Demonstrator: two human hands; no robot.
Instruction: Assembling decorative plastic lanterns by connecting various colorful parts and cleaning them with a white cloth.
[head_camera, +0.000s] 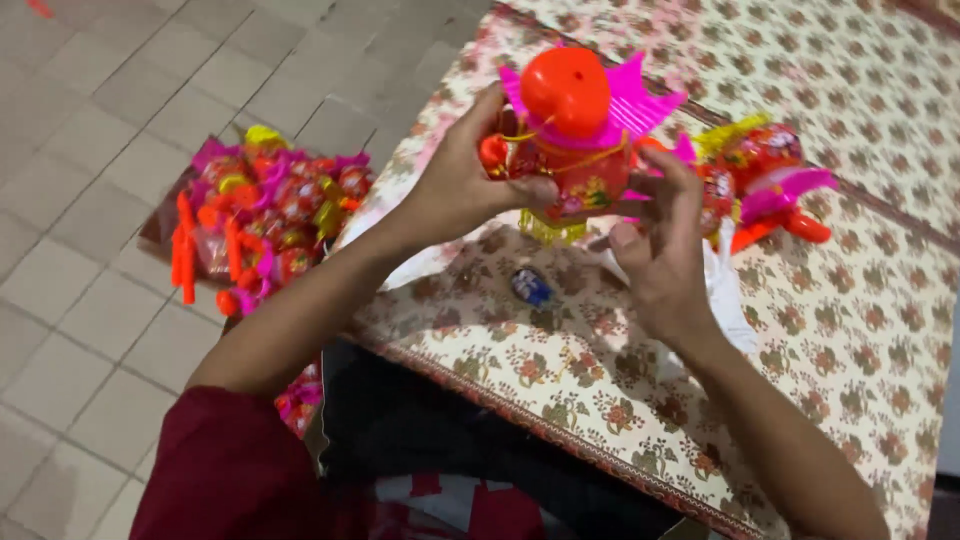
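Both my hands hold up a small red toy lantern (578, 150) with an orange round cap, pink pleated fins and a gold fringe at its base. My left hand (462, 180) grips its left side, thumb across the front. On its right side my right hand (662, 250) touches it with the fingertips. The lantern hangs just above a table (840, 330) covered in a floral cloth. A small blue object (531, 286) lies on the cloth under the lantern.
More finished lanterns (765, 180) lie on the cloth to the right. A pile of similar red, pink and orange lanterns (262, 215) sits on the grey tiled floor at the left. White plastic (728, 295) lies under my right wrist.
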